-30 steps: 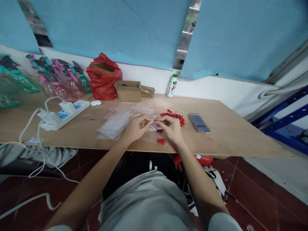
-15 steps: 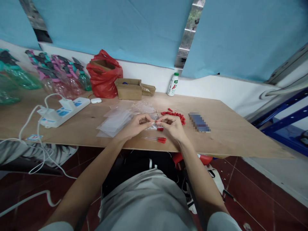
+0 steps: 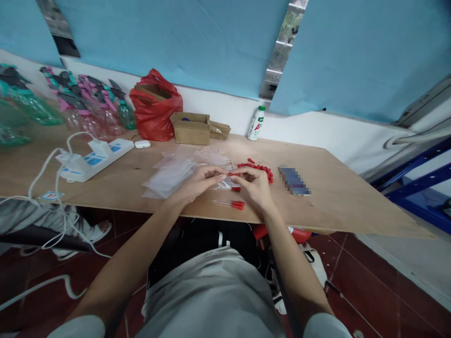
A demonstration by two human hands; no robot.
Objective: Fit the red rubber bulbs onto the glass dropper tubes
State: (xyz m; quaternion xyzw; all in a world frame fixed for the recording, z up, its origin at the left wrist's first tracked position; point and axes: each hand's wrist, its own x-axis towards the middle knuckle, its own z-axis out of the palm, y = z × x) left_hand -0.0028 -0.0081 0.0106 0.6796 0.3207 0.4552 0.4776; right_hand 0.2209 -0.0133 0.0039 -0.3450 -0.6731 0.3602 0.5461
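Observation:
My left hand [image 3: 206,180] and my right hand [image 3: 254,184] meet fingertip to fingertip just above the table. Between them shows a red rubber bulb [image 3: 231,174], pinched in my right fingers. My left thumb and forefinger are closed at its left end; whatever thin piece they grip is hidden. Below and behind the hands lie several clear glass dropper tubes [image 3: 222,164]. Right of these is a heap of red rubber bulbs [image 3: 266,172]. Nearer the table's front edge, droppers with red bulbs [image 3: 237,205] lie side by side.
Clear plastic bags [image 3: 165,180] lie left of the tubes. A phone [image 3: 295,181] rests to the right. Along the back stand a white bottle [image 3: 255,126], a cardboard box [image 3: 192,130], a red bag [image 3: 157,112] and spray bottles [image 3: 105,117]. A power strip [image 3: 95,159] with cables is at left.
My fingers have shifted slightly at the meeting point, and more of the red bulb shows between them. The whole view has moved a little; the things on the table stay put.

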